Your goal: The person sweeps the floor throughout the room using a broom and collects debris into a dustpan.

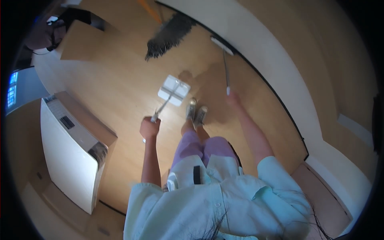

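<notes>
My left hand (pixel 150 128) is closed round the top of a long-handled dustpan's grip. Its white, squarish pan (pixel 167 84) rests on the wooden floor just ahead of my shoes. Out to the right, the fingers of my right hand (pixel 234 100) are wrapped round the white end of a thin grey broom handle. That broom (pixel 226 70) reaches forward, its narrow white head lying along the dark skirting at the foot of the right wall. Bristles and any sweepings are too small to make out.
A dark grey fringed mop head (pixel 170 36) with an orange handle (pixel 150 10) lies ahead by the wall. On my left stands a white-fronted desk (pixel 68 148) with a keyboard on it. Farther left are a wooden box-like cabinet (pixel 82 42) and a dark bag. A pale wall (pixel 276 60) curves along the right.
</notes>
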### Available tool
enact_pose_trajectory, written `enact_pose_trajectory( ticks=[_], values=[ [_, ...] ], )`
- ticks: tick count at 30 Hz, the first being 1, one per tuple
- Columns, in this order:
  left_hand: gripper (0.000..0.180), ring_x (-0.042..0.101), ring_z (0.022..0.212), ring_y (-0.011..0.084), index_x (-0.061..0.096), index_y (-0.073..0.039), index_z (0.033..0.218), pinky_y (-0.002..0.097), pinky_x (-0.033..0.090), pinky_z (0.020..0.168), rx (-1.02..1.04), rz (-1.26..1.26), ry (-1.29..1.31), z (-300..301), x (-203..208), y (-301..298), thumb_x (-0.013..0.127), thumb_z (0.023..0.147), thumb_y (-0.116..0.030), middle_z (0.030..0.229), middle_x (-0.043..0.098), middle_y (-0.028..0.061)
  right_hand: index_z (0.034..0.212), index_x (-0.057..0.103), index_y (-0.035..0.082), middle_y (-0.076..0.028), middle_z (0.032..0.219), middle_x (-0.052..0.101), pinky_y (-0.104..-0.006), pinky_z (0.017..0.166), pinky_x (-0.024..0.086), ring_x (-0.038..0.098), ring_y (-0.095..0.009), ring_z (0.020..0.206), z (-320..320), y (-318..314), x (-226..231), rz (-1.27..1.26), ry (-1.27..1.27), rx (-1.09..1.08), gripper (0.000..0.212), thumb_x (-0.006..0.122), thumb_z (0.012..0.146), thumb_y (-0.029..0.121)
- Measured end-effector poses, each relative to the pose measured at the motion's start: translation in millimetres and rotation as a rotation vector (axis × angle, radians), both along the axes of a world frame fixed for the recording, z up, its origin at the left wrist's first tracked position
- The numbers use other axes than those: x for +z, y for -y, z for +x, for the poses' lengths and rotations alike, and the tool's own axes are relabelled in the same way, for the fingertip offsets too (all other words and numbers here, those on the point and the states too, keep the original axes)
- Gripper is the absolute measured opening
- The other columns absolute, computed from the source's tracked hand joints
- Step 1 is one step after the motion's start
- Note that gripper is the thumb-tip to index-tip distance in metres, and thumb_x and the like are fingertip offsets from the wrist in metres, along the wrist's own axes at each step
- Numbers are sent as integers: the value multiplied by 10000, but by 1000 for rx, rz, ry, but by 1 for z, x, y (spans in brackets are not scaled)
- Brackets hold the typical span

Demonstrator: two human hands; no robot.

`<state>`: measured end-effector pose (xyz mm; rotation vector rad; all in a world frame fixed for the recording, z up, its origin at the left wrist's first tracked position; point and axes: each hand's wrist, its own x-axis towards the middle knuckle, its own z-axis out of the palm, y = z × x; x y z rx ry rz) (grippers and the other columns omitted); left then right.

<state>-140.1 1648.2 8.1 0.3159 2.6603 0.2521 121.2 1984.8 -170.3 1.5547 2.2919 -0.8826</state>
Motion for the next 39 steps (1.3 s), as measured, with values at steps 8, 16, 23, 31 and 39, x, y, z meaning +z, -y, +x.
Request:
enact_pose_trajectory(
  ticks=[8, 16, 23, 31, 39],
  values=[
    [260, 636, 713, 354, 679, -67, 745, 421, 512, 637, 32, -24, -21, 3, 14, 39, 671, 672, -316, 754, 655, 159, 1004, 580, -20, -262, 978, 609, -461, 796, 485, 597, -400, 933, -19, 151, 106, -250, -30, 36, 346, 614, 710, 159],
    [281, 657, 723, 331, 706, -80, 785, 411, 527, 656, 56, -36, -109, 2, 9, 59, 720, 608, -298, 759, 668, 162, 1003, 587, 78, -196, 936, 640, -446, 768, 478, 611, -355, 922, 169, 196, 122, -325, -113, 7, 300, 610, 729, 198],
    [359, 650, 701, 349, 681, -25, 745, 434, 503, 616, -57, 52, -120, 5, 17, 56, 708, 659, -373, 754, 662, 184, 1036, 631, 124, -154, 980, 656, -433, 770, 486, 624, -324, 939, 282, 252, 99, -298, 29, -247, 304, 583, 747, 203],
    [322, 641, 611, 306, 670, -11, 712, 446, 495, 539, -230, 97, -87, 19, -18, 109, 693, 701, -333, 653, 646, 159, 980, 663, 54, -181, 963, 661, -411, 769, 484, 633, -329, 897, 226, 431, 120, -324, -162, -594, 352, 642, 747, 317],
    [285, 603, 534, 239, 613, 34, 862, 381, 489, 497, -209, 405, 481, 6, -69, 278, 638, 717, -210, 671, 621, 131, 880, 665, 44, -200, 832, 660, -403, 702, 495, 648, -325, 794, 199, 594, 129, -350, -192, -690, 328, 688, 630, 256]
  ],
)
